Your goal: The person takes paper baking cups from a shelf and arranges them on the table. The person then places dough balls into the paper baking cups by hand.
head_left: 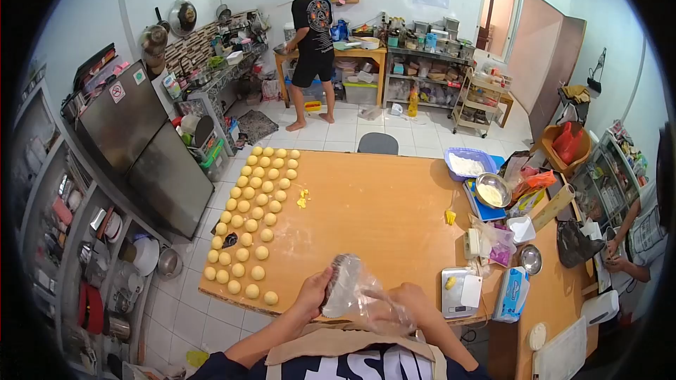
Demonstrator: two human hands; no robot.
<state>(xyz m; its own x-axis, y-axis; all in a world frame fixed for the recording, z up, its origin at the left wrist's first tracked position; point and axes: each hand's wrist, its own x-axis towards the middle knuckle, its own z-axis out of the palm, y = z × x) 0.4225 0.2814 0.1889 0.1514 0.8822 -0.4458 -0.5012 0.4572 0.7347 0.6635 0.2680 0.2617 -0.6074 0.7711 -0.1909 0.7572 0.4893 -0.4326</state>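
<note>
My left hand (318, 291) is closed around one end of a clear plastic bag (377, 299) near the table's front edge. A greyish, ridged stack (342, 283) shows inside that end; its kind I cannot make out. At the bag's loose, crumpled end is my right hand (407, 304), its fingers partly hidden behind or inside the plastic. To the left, rows of round pale-yellow dough balls (243, 207) lie on the wooden table (359, 204). Small yellow scraps (303, 200) sit just right of the rows.
At the table's right are a purple basket of white powder (467, 163), a metal bowl (492, 191), a kitchen scale (460, 291) and a tissue pack (511, 294). A stool (378, 143) stands behind the table. One person (313, 35) stands at the back; another person (637, 239) is at far right.
</note>
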